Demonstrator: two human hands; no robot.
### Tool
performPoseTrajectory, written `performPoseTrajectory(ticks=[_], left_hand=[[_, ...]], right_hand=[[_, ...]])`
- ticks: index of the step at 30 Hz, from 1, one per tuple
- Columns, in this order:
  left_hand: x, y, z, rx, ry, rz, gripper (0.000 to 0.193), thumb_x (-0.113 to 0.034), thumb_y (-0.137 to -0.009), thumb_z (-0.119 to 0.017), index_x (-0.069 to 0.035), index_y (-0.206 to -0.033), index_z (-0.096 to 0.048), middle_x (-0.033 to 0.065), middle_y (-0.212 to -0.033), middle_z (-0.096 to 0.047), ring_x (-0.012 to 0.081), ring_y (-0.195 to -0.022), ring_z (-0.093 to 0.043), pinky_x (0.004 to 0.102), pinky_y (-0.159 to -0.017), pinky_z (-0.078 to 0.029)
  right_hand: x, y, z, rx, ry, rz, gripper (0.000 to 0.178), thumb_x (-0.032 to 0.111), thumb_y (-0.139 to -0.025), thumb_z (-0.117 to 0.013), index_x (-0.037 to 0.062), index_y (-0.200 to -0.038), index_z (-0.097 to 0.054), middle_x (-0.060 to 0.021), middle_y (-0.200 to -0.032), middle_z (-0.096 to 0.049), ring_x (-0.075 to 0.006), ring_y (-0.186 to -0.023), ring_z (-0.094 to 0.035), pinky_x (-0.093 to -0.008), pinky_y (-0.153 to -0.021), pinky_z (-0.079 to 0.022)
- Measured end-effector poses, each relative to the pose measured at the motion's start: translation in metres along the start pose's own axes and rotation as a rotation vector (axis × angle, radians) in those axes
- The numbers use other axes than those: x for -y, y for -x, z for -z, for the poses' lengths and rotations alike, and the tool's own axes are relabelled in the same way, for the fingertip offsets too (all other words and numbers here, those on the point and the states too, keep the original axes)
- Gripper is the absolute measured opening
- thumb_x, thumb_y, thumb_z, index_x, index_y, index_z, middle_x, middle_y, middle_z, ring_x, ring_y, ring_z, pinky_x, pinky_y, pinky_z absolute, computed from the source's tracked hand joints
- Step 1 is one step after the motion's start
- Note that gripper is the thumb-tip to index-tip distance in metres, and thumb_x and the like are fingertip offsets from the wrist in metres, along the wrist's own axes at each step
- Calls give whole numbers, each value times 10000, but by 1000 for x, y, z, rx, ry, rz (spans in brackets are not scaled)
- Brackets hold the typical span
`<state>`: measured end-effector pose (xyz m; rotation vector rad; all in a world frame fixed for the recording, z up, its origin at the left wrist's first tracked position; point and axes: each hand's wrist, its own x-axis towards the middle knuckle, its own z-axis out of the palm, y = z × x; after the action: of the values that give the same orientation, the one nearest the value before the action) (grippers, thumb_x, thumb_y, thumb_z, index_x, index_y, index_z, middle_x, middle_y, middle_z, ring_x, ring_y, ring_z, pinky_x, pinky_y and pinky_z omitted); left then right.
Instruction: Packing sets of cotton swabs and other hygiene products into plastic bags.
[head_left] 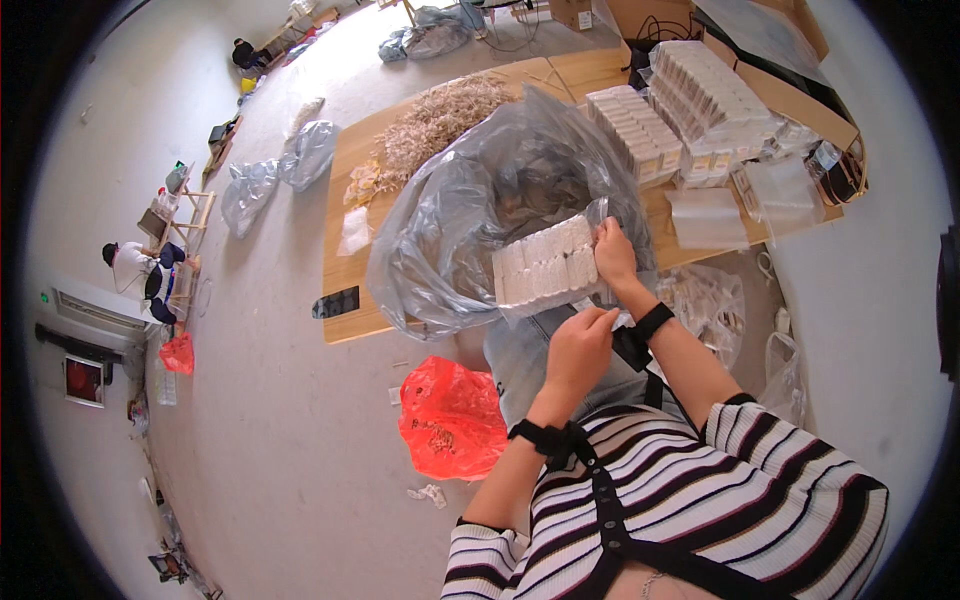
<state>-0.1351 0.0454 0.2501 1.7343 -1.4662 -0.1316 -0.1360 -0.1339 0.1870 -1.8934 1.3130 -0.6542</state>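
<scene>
A clear plastic bag [545, 268] packed with rows of small off-white bundles lies tilted over my lap, at the near side of a large grey plastic sack. My right hand [614, 252] is closed on the bag's right end, where loose film stands up past the bundles. Nearer to me, my left hand [580, 348] is closed, its fingertips pinching what looks like the near corner of the same film. The exact grip is partly hidden. The large grey plastic sack [450, 230] gapes just beyond, its crumpled film spread over the table; its contents are hard to make out.
On the wooden table [350, 190] are a tan fibrous pile [440, 125], a dark phone [336, 303], stacked filled packs [710, 100] and flat clear bags [707, 218]. A red plastic bag [450, 420] sits on the floor. A person [150, 275] works far left.
</scene>
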Motion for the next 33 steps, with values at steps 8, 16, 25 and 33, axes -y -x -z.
performPoseTrajectory(ticks=[8, 16, 25, 33], left_hand=[[39, 13, 44, -216, -285, 275, 429, -89, -874, -605, 4, -1286, -530, 203, -1229, -572, 356, -1151, -550, 425, -977, -433], [74, -24, 3, 191, -563, 57, 882, -518, -888, -547, 47, -1481, -222, 193, -1563, -211, 310, -1466, -161, 455, -1184, -139], [102, -20, -21, 324, -579, 52, 950, -630, -871, -471, 50, -1484, -218, 197, -1567, -202, 301, -1471, -146, 462, -1186, -102], [93, -24, -21, 348, -579, 78, 958, -624, -869, -479, 53, -1488, -203, 201, -1568, -202, 304, -1473, -144, 464, -1185, -95]], right_hand=[[-40, 8, -21, 40, -57, 335, 252, 322, -1009, -413, 84, -982, -492, -252, -788, -639, -485, -766, -601, -580, -638, -424], [-33, 28, -36, 81, -136, 332, 230, 291, -1009, -437, 67, -967, -470, -233, -732, -634, -466, -710, -602, -564, -578, -422], [-50, 38, -37, 79, -189, 190, 212, 258, -997, -448, 52, -959, -482, -247, -762, -640, -474, -732, -605, -562, -604, -443], [-49, 33, -39, 143, -193, 180, 203, 252, -994, -449, 54, -974, -484, -245, -752, -638, -476, -719, -601, -562, -601, -439]])
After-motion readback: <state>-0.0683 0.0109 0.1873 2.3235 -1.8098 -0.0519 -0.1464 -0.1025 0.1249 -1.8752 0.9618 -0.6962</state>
